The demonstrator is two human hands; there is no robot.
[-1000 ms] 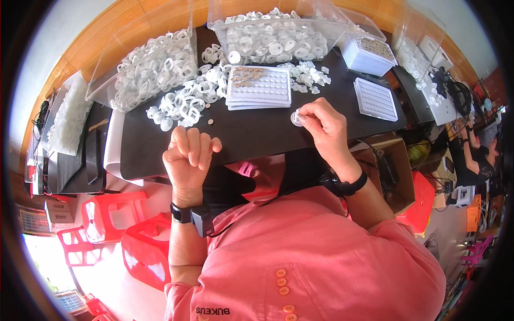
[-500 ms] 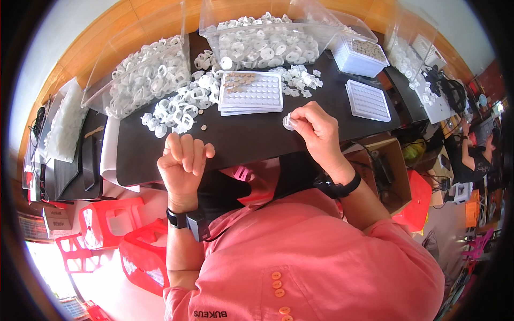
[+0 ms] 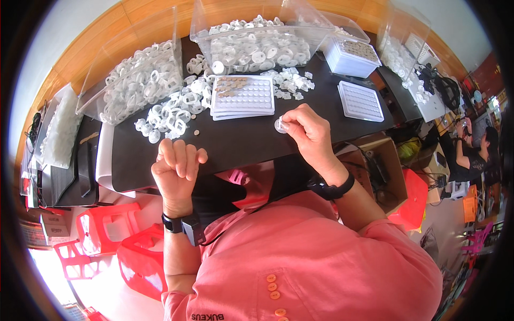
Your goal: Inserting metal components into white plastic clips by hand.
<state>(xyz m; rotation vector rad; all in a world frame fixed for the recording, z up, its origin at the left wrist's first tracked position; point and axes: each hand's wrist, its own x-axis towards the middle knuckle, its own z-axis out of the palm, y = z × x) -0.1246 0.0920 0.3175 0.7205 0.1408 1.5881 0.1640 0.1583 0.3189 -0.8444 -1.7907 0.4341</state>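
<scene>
My left hand [image 3: 178, 167] is held at the table's front edge with its fingers curled toward the palm; whatever may be inside them is hidden. A small round whitish, partly clear plastic piece [image 3: 279, 125] is pinched between the thumb and fingers of my right hand [image 3: 309, 131], above the black table [image 3: 230, 142]. Beyond the hands lies a stack of white trays [image 3: 243, 104] with round cells, some at the far left holding small brown discs [image 3: 231, 83]. One loose small disc [image 3: 196, 132] rests on the table near my left hand.
Loose white ring-shaped parts [image 3: 174, 115] are heaped left of the trays, and small white pieces [image 3: 292, 83] to their right. Clear bins [image 3: 257, 48] of white parts line the back. Another white tray [image 3: 360, 101] lies at right. Red stools [image 3: 110, 227] stand at lower left.
The whole view has shifted slightly to the left. Both hands keep nearly the same pose and place over the table, and the round piece stays pinched in my right hand.
</scene>
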